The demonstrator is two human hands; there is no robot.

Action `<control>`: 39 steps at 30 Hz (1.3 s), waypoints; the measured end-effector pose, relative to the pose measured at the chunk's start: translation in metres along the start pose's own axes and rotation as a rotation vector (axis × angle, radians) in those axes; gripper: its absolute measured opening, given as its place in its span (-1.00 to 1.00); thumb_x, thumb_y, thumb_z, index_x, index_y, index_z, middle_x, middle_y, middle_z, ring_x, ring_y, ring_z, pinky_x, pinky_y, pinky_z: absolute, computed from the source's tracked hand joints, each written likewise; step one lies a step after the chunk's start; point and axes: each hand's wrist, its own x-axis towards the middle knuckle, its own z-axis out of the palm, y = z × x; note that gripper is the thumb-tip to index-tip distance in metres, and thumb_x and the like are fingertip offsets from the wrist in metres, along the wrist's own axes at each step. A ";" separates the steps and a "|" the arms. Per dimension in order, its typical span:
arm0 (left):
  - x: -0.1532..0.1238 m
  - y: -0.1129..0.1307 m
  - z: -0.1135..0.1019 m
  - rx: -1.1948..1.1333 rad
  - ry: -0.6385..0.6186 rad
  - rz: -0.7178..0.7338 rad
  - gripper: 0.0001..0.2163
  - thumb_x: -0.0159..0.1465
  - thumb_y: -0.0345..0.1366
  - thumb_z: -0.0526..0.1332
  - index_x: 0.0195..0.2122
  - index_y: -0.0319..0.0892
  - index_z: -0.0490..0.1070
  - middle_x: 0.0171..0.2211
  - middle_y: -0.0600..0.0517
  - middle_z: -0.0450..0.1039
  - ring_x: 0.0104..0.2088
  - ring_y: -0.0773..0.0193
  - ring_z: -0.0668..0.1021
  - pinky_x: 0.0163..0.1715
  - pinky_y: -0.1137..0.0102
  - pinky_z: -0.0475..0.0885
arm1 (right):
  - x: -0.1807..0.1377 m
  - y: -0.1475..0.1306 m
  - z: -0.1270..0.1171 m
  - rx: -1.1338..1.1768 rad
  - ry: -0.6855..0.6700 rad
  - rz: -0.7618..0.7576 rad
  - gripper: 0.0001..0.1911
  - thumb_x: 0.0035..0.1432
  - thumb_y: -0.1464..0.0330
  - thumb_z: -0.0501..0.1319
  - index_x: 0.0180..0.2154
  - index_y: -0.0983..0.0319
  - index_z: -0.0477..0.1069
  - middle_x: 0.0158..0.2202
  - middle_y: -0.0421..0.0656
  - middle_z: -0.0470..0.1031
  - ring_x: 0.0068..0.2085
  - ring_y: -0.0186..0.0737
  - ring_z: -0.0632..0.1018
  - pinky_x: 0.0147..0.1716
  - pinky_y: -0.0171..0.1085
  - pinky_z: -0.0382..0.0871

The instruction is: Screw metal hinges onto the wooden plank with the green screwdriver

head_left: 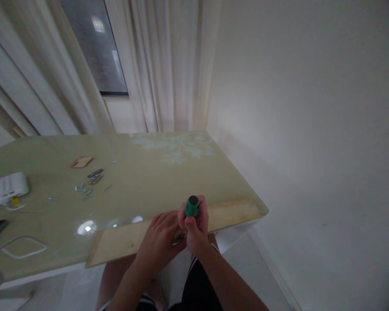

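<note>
My right hand (197, 233) is wrapped around an upright screwdriver (192, 207) with a green handle and a dark end cap. Its shaft and tip are hidden under my fingers. Close against it, my left hand (160, 239) lies over a long pale wooden board (116, 242), fingers bent toward the screwdriver. A small shiny metal piece (179, 238), possibly a hinge, shows between my left thumb and fingers at the board's near edge; most of it is covered. The board lies along the table's front edge, overhanging it slightly.
On the greenish table (142, 181), left of centre, are several screws (82, 189), metal hardware pieces (95, 176) and a small wooden piece (81, 162). A white power strip (9, 188) with a looping cable (29, 248) lies far left. A white wall (304, 151) borders the right side.
</note>
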 end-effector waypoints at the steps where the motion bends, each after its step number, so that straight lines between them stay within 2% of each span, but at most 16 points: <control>1: 0.000 0.000 0.000 0.007 -0.003 0.004 -0.66 0.18 -0.37 0.46 -0.02 0.03 0.57 0.05 0.00 0.61 0.08 -0.02 0.58 0.09 0.09 0.46 | 0.001 -0.001 -0.001 -0.024 0.010 0.017 -0.49 0.23 -0.15 0.32 -0.16 0.10 0.27 -0.51 -0.37 0.22 -0.54 -0.38 0.16 -0.52 -0.35 0.09; 4: 0.000 -0.001 0.000 0.011 -0.010 0.000 -0.74 0.19 -0.33 0.47 -0.09 0.01 0.58 0.01 -0.01 0.61 0.08 -0.02 0.58 0.08 0.09 0.46 | 0.004 -0.006 -0.003 -0.063 -0.040 0.072 -0.41 0.28 -0.24 0.17 -0.26 0.17 0.34 -0.51 -0.30 0.24 -0.53 -0.37 0.18 -0.54 -0.32 0.08; 6: 0.000 -0.001 0.000 0.006 -0.011 -0.009 -0.76 0.20 -0.32 0.47 -0.12 0.01 0.58 -0.01 0.00 0.61 0.08 -0.01 0.58 0.09 0.09 0.45 | 0.006 -0.007 -0.005 -0.047 -0.085 0.104 -0.39 0.31 -0.25 0.11 -0.26 0.18 0.36 -0.51 -0.28 0.23 -0.52 -0.35 0.19 -0.54 -0.31 0.06; 10: 0.000 -0.001 0.000 0.000 -0.011 -0.015 -0.74 0.21 -0.30 0.46 -0.07 0.01 0.58 0.03 0.00 0.60 0.09 -0.01 0.58 0.10 0.09 0.44 | 0.007 -0.007 -0.005 0.060 -0.107 0.111 -0.52 0.27 -0.13 0.28 -0.12 0.11 0.31 -0.49 -0.34 0.20 -0.53 -0.37 0.16 -0.53 -0.34 0.05; 12: 0.000 0.000 0.000 0.000 -0.021 -0.018 -0.73 0.22 -0.30 0.47 -0.07 0.02 0.57 0.04 0.00 0.60 0.10 -0.01 0.57 0.11 0.08 0.43 | 0.007 -0.006 -0.005 0.070 -0.084 0.096 -0.55 0.25 -0.08 0.33 -0.15 0.11 0.30 -0.49 -0.36 0.20 -0.54 -0.39 0.15 -0.54 -0.34 0.03; 16: 0.000 -0.001 -0.001 -0.013 -0.045 -0.022 -0.74 0.22 -0.24 0.49 -0.08 0.04 0.57 0.06 0.01 0.60 0.09 -0.01 0.57 0.12 0.06 0.42 | 0.012 -0.009 -0.006 0.054 -0.086 0.131 -0.46 0.28 -0.19 0.22 -0.23 0.18 0.38 -0.51 -0.32 0.18 -0.57 -0.40 0.11 -0.60 -0.33 -0.04; 19: 0.000 -0.001 -0.004 -0.029 -0.050 -0.013 -0.71 0.24 -0.15 0.47 -0.02 0.05 0.56 0.12 0.01 0.57 0.13 -0.02 0.55 0.15 0.04 0.40 | 0.015 -0.011 -0.005 0.102 -0.080 0.155 -0.42 0.28 -0.23 0.16 -0.17 0.17 0.40 -0.49 -0.34 0.13 -0.60 -0.44 0.05 -0.64 -0.35 -0.10; 21: -0.001 0.000 -0.006 -0.034 -0.043 0.007 -0.67 0.26 -0.13 0.46 0.04 0.07 0.55 0.17 0.01 0.55 0.19 -0.04 0.52 0.21 0.00 0.36 | 0.015 -0.011 -0.003 0.133 -0.052 0.144 -0.47 0.29 -0.21 0.18 -0.14 0.12 0.34 -0.47 -0.36 0.11 -0.61 -0.45 0.01 -0.65 -0.37 -0.13; 24: -0.001 0.001 -0.005 -0.032 -0.014 0.042 -0.72 0.29 -0.21 0.43 0.03 0.07 0.56 0.15 0.02 0.57 0.22 -0.03 0.50 0.31 -0.06 0.25 | 0.013 -0.009 0.000 0.130 -0.027 0.113 -0.54 0.29 -0.16 0.24 -0.14 0.05 0.25 -0.45 -0.36 0.15 -0.59 -0.43 0.06 -0.64 -0.40 -0.09; 26: 0.000 0.001 -0.002 -0.046 -0.010 0.047 -0.78 0.31 -0.30 0.41 -0.03 0.03 0.57 0.06 0.02 0.61 0.13 0.02 0.56 0.29 -0.02 0.28 | 0.011 -0.007 0.000 0.082 -0.030 0.108 -0.57 0.32 -0.14 0.23 -0.15 0.05 0.24 -0.44 -0.35 0.18 -0.57 -0.40 0.11 -0.61 -0.39 -0.03; 29: 0.002 -0.001 0.003 -0.082 -0.029 0.038 -0.87 0.30 -0.34 0.41 -0.13 -0.05 0.56 -0.10 0.00 0.64 -0.05 0.06 0.61 0.06 0.11 0.46 | 0.009 -0.007 -0.001 -0.009 -0.047 0.113 -0.53 0.34 -0.17 0.15 -0.18 0.09 0.28 -0.40 -0.29 0.25 -0.53 -0.37 0.21 -0.58 -0.35 0.08; 31: 0.003 -0.002 0.005 -0.087 -0.030 0.043 -0.90 0.30 -0.34 0.41 -0.18 -0.08 0.54 -0.15 -0.01 0.63 -0.09 0.05 0.61 -0.06 0.15 0.49 | 0.010 -0.010 -0.004 -0.050 -0.075 0.114 -0.49 0.35 -0.19 0.10 -0.18 0.11 0.32 -0.38 -0.25 0.28 -0.49 -0.33 0.26 -0.54 -0.32 0.14; 34: 0.004 -0.002 0.004 -0.099 -0.040 0.055 -0.90 0.32 -0.30 0.41 -0.20 -0.08 0.53 -0.15 -0.01 0.62 -0.07 0.05 0.60 -0.03 0.15 0.48 | 0.014 -0.021 -0.010 -0.156 -0.147 0.085 -0.50 0.34 -0.17 0.15 -0.14 0.13 0.37 -0.34 -0.22 0.30 -0.40 -0.28 0.32 -0.43 -0.28 0.22; 37: 0.002 -0.001 0.002 -0.108 -0.069 0.051 -0.81 0.27 -0.21 0.47 -0.18 -0.08 0.51 -0.08 -0.02 0.62 -0.02 0.02 0.60 0.03 0.12 0.48 | 0.021 -0.041 -0.020 -0.377 -0.248 -0.007 -0.56 0.34 -0.09 0.23 -0.19 0.16 0.42 -0.25 -0.17 0.32 -0.26 -0.22 0.37 -0.28 -0.23 0.30; 39: 0.000 -0.001 0.002 -0.096 -0.075 0.051 -0.75 0.24 -0.23 0.49 -0.12 -0.08 0.51 -0.02 -0.04 0.62 0.02 0.01 0.60 0.06 0.11 0.50 | 0.028 -0.056 -0.028 -0.514 -0.322 -0.056 -0.60 0.35 -0.04 0.22 -0.23 0.17 0.43 -0.25 -0.16 0.32 -0.22 -0.19 0.38 -0.22 -0.21 0.31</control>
